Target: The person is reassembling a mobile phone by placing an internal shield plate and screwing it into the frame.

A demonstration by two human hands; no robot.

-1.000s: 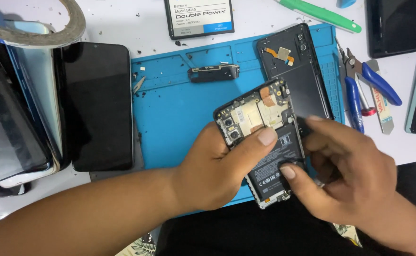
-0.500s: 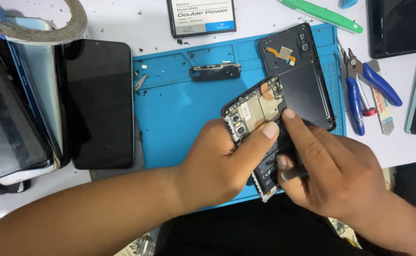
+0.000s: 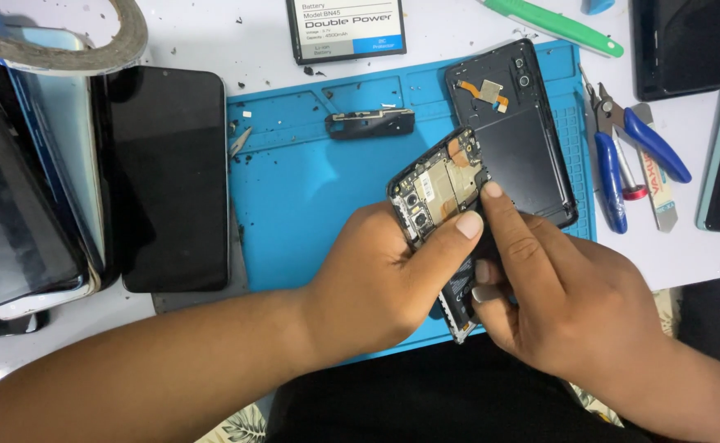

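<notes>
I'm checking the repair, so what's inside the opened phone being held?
Inside the opened phone, camera modules, a gold-coloured shield and a circuit board show at the top. Lower down, the left hand and right hand cover most of the dark battery area.

Blue mat point(image 3: 310, 205), black back cover point(image 3: 524, 156), blue-handled pliers point(image 3: 622, 156), spare battery point(image 3: 345, 29), black phone point(image 3: 171, 176).

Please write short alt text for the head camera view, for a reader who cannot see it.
Two bare hands hold an opened phone with its circuit board showing above a blue work mat: left hand grips it, right hand presses a finger on it. A detached back cover and blue-handled pliers lie nearby.
</notes>
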